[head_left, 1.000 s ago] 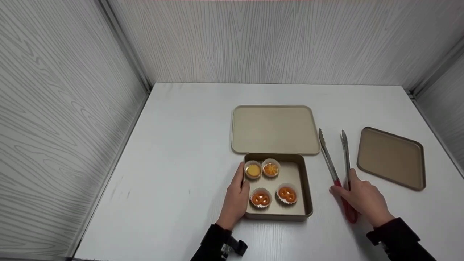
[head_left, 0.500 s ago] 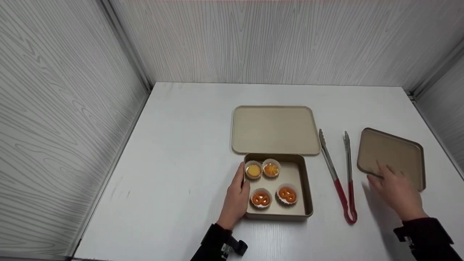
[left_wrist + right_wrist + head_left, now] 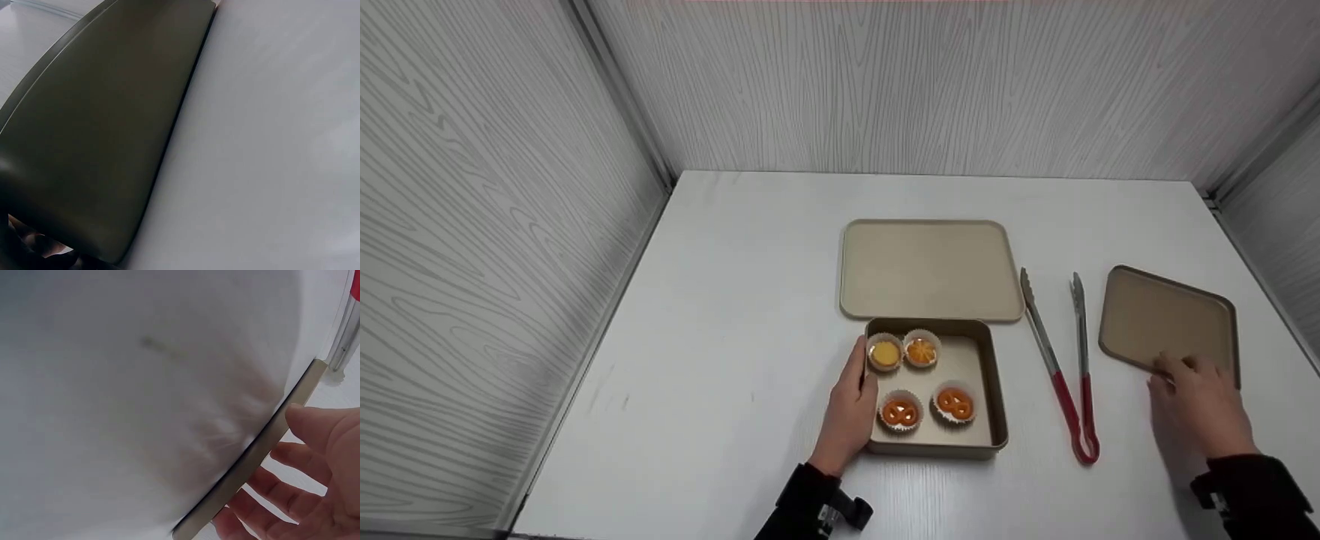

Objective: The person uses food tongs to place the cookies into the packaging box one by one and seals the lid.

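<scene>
My left hand grips the left side of a square, gold-brown baking pan, whose outer wall fills much of the left wrist view. In the pan sit several small tarts in white paper cups, including a yellow tart, an orange-topped one and two with pretzel-shaped tops. My right hand is at the near edge of a shallow brown tray on the right. Its fingers bend loosely over the rim, with the thumb at the edge; firm contact is unclear.
Red-handled metal tongs lie spread between the pan and the brown tray. Behind the pan is a larger flat beige tray. Grey wood-grain panels bound the white table at the back and sides.
My right hand has let go of the tongs and moved right, over to the brown tray, then back to its near edge. The left hand and pan have stayed put.
</scene>
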Demonstrator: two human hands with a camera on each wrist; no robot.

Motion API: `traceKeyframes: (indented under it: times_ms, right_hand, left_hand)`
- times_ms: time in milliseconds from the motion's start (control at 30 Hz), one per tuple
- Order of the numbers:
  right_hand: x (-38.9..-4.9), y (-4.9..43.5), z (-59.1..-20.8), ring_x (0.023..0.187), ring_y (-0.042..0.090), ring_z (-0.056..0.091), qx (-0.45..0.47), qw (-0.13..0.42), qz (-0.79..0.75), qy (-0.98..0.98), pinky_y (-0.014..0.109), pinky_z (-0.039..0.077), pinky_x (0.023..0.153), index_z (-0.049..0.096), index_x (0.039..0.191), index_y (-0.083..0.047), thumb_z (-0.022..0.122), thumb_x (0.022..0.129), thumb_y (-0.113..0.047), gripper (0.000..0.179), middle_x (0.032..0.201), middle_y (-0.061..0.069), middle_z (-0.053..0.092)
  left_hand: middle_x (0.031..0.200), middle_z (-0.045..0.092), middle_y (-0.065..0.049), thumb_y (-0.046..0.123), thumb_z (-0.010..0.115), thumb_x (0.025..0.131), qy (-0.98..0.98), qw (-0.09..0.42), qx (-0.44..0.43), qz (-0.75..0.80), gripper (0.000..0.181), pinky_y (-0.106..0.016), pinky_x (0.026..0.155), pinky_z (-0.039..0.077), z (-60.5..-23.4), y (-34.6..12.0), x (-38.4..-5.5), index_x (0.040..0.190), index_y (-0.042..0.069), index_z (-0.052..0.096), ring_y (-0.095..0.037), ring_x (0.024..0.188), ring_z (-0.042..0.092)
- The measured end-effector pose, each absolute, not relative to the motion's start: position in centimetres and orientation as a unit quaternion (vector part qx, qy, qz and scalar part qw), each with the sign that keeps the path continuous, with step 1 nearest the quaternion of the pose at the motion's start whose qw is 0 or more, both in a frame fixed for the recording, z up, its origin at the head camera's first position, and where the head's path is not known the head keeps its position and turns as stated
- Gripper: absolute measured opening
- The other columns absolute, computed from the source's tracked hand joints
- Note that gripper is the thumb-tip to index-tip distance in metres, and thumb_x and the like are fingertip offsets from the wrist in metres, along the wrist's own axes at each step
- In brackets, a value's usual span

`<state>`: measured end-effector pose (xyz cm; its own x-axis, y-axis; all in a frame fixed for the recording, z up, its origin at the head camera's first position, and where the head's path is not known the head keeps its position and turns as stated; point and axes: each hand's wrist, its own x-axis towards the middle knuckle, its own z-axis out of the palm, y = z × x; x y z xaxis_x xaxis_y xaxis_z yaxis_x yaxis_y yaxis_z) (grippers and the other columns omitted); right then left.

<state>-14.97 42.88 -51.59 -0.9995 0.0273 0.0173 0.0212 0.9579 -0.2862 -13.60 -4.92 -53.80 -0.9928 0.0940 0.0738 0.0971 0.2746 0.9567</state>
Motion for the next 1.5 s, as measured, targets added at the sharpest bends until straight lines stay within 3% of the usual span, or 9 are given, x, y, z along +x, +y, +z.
traceKeyframes:
  times_ms: [300,500,667,967,1067,1167,1300,1500]
  right_hand:
    - [-14.9,43.1,-51.4,0.096,0.06,0.052,0.028,0.059,0.136,-0.989,0.069,0.046,0.079,0.059,0.117,0.018,0.06,0.091,0.011,0.027,0.109,0.042,0.054]
    - [-15.3,43.4,-50.6,0.087,0.057,0.058,0.026,0.038,0.109,-0.993,0.067,0.049,0.068,0.062,0.103,0.018,0.057,0.088,0.017,0.016,0.094,0.037,0.06]
    - [-15.5,43.6,-50.1,0.085,0.057,0.059,0.018,0.006,0.09,-0.996,0.076,0.042,0.074,0.063,0.098,0.013,0.059,0.088,0.015,0.011,0.089,0.033,0.062]
    - [-15.3,42.7,-48.8,0.096,0.056,0.05,0.028,0.109,0.077,-0.991,0.08,0.036,0.084,0.055,0.098,0.01,0.058,0.087,0.022,0.016,0.099,0.033,0.054]
    - [-15.4,42.2,-47.8,0.095,0.057,0.048,0.027,0.155,0.067,-0.985,0.074,0.041,0.079,0.052,0.101,0.013,0.059,0.088,0.021,0.017,0.101,0.036,0.05]
    - [-15.4,41.7,-46.8,0.088,0.055,0.048,0.038,0.21,0.068,-0.975,0.064,0.043,0.065,0.05,0.103,0.014,0.059,0.09,0.02,0.017,0.099,0.035,0.047]
    - [-15.2,41.0,-45.2,0.081,0.048,0.046,0.039,0.242,0.074,-0.967,0.052,0.039,0.055,0.049,0.111,0.01,0.053,0.094,0.02,0.019,0.1,0.031,0.044]
    - [-14.9,39.7,-42.9,0.073,0.041,0.045,0.051,0.291,0.087,-0.951,0.042,0.032,0.053,0.053,0.112,0.005,0.057,0.097,0.013,0.018,0.098,0.026,0.044]
  left_hand:
    - [0.169,0.021,-0.006,0.01,0.037,0.109,-0.799,0.002,-0.062,-0.598,0.059,-0.039,0.127,0.018,-53.8,-4.9,-13.6,0.164,0.008,0.018,-0.018,0.155,0.019]
    - [0.169,0.022,-0.007,0.01,0.037,0.108,-0.8,0.006,-0.061,-0.597,0.059,-0.04,0.127,0.018,-53.9,-4.9,-13.7,0.164,0.007,0.019,-0.019,0.155,0.019]
    - [0.17,0.021,-0.008,0.01,0.037,0.108,-0.797,0.004,-0.062,-0.601,0.059,-0.04,0.127,0.018,-53.8,-4.9,-13.7,0.164,0.006,0.019,-0.019,0.155,0.018]
    - [0.17,0.021,-0.009,0.009,0.037,0.108,-0.799,0.004,-0.064,-0.597,0.059,-0.041,0.127,0.018,-53.6,-4.9,-13.6,0.164,0.008,0.019,-0.019,0.155,0.018]
    - [0.169,0.021,-0.009,0.009,0.037,0.108,-0.801,0.004,-0.063,-0.596,0.059,-0.041,0.127,0.018,-53.6,-4.9,-13.6,0.164,0.007,0.019,-0.019,0.155,0.018]
    - [0.169,0.021,-0.009,0.009,0.037,0.108,-0.801,0.004,-0.064,-0.595,0.058,-0.041,0.127,0.018,-53.6,-4.9,-13.6,0.164,0.006,0.019,-0.019,0.155,0.018]
    - [0.169,0.021,-0.01,0.009,0.036,0.108,-0.801,0.005,-0.066,-0.595,0.058,-0.041,0.127,0.018,-53.7,-4.9,-13.7,0.164,0.006,0.018,-0.019,0.155,0.018]
    - [0.169,0.021,-0.011,0.008,0.036,0.108,-0.802,0.008,-0.067,-0.594,0.059,-0.041,0.127,0.019,-53.8,-5.0,-13.7,0.164,0.005,0.018,-0.019,0.155,0.018]
